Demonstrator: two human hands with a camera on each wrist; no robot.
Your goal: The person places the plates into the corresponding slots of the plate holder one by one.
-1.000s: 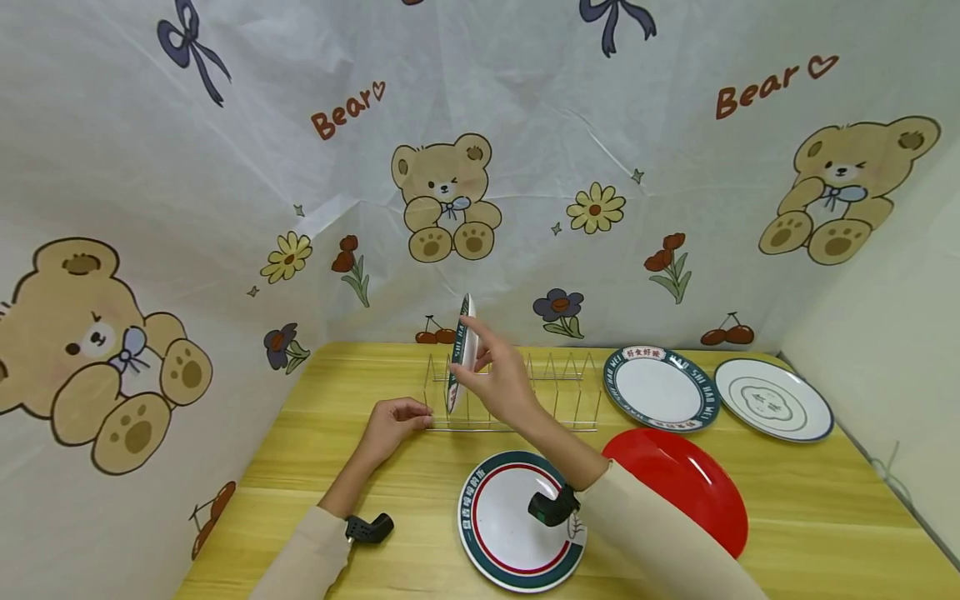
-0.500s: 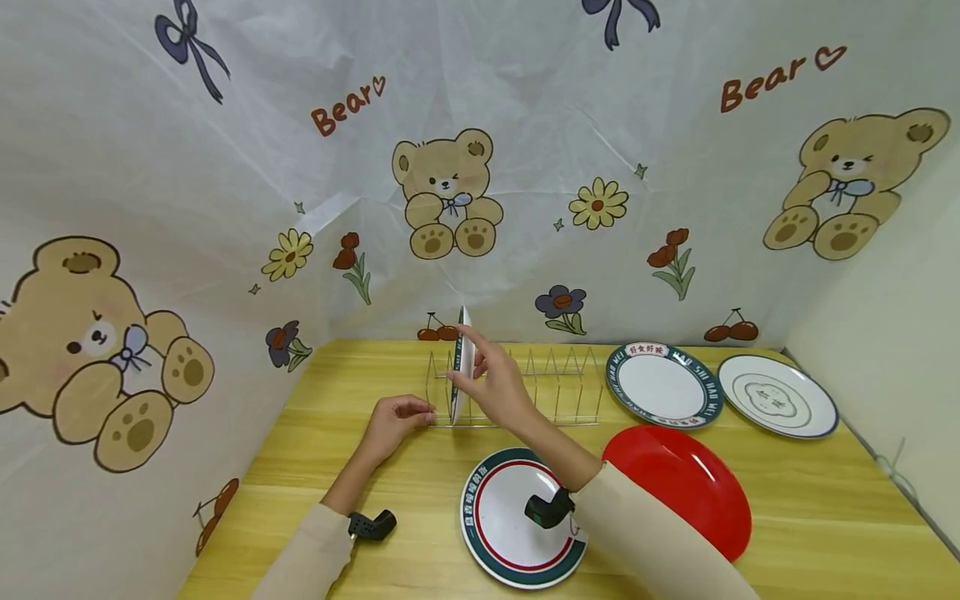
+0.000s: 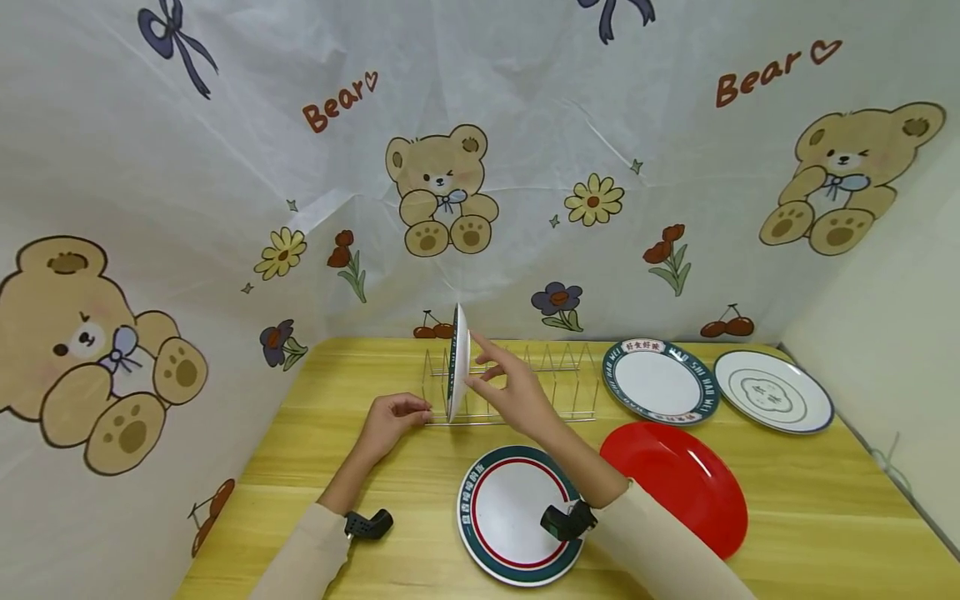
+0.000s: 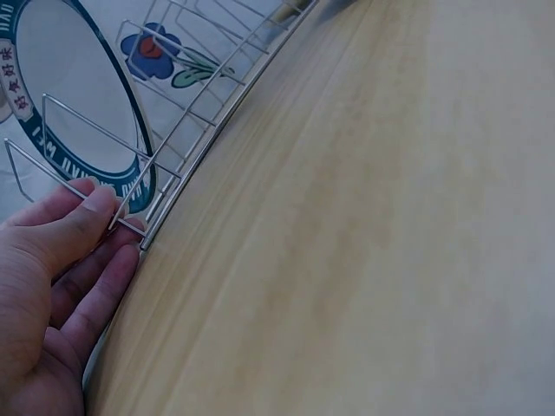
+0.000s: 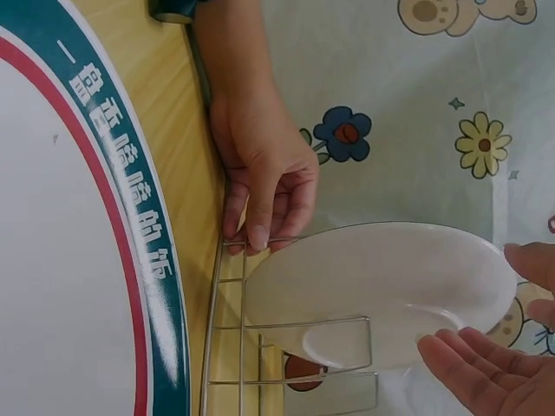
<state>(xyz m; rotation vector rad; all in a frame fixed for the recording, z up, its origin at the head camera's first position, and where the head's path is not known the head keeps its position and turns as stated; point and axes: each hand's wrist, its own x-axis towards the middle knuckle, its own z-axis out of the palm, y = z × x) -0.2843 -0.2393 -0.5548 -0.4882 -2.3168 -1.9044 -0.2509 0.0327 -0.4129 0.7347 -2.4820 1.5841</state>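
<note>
A white plate with a dark green lettered rim (image 3: 459,367) stands on edge in the left end of a wire dish rack (image 3: 540,418). Its white face shows in the right wrist view, behind the rack's wires. My right hand (image 3: 516,392) is just right of this plate, thumb and fingers spread apart and curled round nothing; the right wrist view shows its fingertips (image 5: 442,351) close to the plate's face. At the rack's front left corner, my left hand (image 3: 392,423) pinches the wire between thumb and fingers, also seen in the left wrist view.
A round green-rimmed plate with a red ring (image 3: 517,525) lies in front of the rack. To the right lie a red plate (image 3: 675,492), an oval green-rimmed plate (image 3: 660,383) and a white plate with a line drawing (image 3: 776,404). Bear-print cloth (image 3: 450,292) hangs behind.
The right hand has lowered the plate upright into the rack, then let go and drawn slightly right. The left hand keeps its pinch on the rack's corner.
</note>
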